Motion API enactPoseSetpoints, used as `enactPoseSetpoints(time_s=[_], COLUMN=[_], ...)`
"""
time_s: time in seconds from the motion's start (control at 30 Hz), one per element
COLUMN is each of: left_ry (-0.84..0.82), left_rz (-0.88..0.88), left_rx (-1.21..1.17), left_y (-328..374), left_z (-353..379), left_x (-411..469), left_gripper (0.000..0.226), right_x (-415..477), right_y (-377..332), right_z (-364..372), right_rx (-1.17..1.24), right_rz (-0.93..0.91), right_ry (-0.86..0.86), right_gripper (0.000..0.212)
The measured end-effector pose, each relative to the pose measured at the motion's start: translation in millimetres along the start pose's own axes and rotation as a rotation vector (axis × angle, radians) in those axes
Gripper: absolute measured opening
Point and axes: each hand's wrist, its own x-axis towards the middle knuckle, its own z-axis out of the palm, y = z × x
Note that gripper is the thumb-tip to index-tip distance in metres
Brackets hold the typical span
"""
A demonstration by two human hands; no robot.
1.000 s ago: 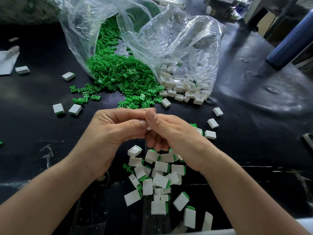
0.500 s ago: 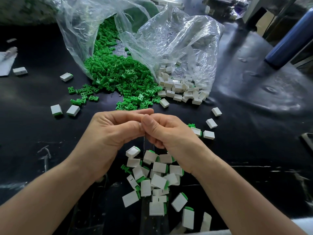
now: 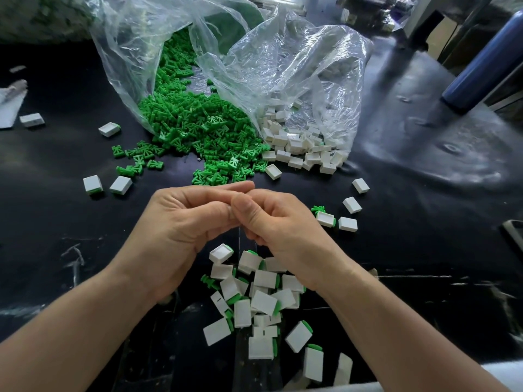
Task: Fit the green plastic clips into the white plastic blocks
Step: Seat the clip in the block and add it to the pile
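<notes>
Where the two hands meet above the black table (image 3: pixel 424 250), the left hand (image 3: pixel 175 230) and the right hand (image 3: pixel 280 227) have curled fingers with the fingertips pressed together. The fingers cover whatever sits between them, so what is pinched cannot be told.

Beyond the grip, the green clips (image 3: pixel 198 131) spill in a heap from a clear plastic bag (image 3: pixel 135 52). To the right of that heap, the white blocks (image 3: pixel 300 145) lie in the mouth of a second bag (image 3: pixel 311 66), whose film covers the rear of the pile.

On the near side of the grip lies a heap of fitted blocks (image 3: pixel 263 301) with green edges showing. The right wrist hides part of it.

Left of the grip, two loose blocks (image 3: pixel 92 184) lie side by side. Right of the grip are more single blocks (image 3: pixel 351 205). Far to the right and beyond, a blue cylinder (image 3: pixel 486 60) leans across the table edge.
</notes>
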Motion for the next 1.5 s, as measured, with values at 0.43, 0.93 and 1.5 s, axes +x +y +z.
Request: enactPoseSetpoints(time_s=[0.43, 0.93, 1.5], left_ry=[-0.007, -0.137, 0.233], left_rz=[0.014, 0.019, 0.178], left_rx=[0.082, 0.427, 1.307], left_y=[0, -1, -16], left_z=[-3, 10, -27], left_x=[2, -10, 35], left_gripper=[0.018, 0.027, 0.054], right_x=[4, 29, 60], right_y=[1, 25, 53], right_z=[-6, -46, -62], right_rx=[-0.113, -0.458, -0.705], right_rz=[-0.001, -0.010, 0.014], right_ry=[-0.001, 0.493, 0.288], right_gripper=[0.057, 0.022, 0.042])
